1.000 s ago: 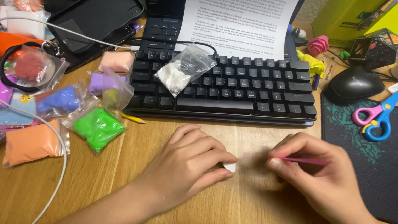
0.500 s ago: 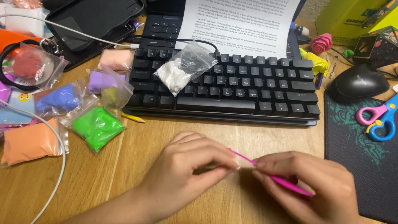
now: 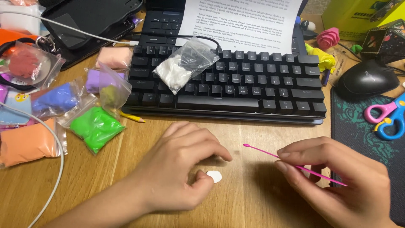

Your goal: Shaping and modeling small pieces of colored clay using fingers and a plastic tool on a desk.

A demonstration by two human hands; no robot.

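Down on the wooden desk point(image 3: 253, 202), seen from the head camera, the left hand point(image 3: 181, 169) rests palm down, its fingers loosely curled and spread, with the thumb tip touching a small white clay piece point(image 3: 214, 176) that lies on the wood; the hand pinches nothing. Just to the right, the right hand point(image 3: 337, 181) holds a thin pink tool point(image 3: 291, 164) pinched between thumb and fingers, the tool's small ball tip pointing up and left, above the desk and apart from the clay piece. Beyond both hands sits a black keyboard point(image 3: 261, 88), with a clear bag of white clay point(image 3: 185, 69) lying across its keys and a printed sheet point(image 3: 240, 21) leaning over its far edge. Left of the keyboard are more bags of clay: green point(image 3: 95, 126), blue point(image 3: 55, 99), purple point(image 3: 99, 80), peach point(image 3: 114, 57), orange point(image 3: 27, 143) and red point(image 3: 25, 63). A white cable point(image 3: 55, 169) curves across the left side of the desk. On the right, a black mouse point(image 3: 365, 80) and pink-and-blue scissors point(image 3: 386, 116) lie on a dark mat point(image 3: 358, 131), with a pink clay rose point(image 3: 328, 38) behind them.
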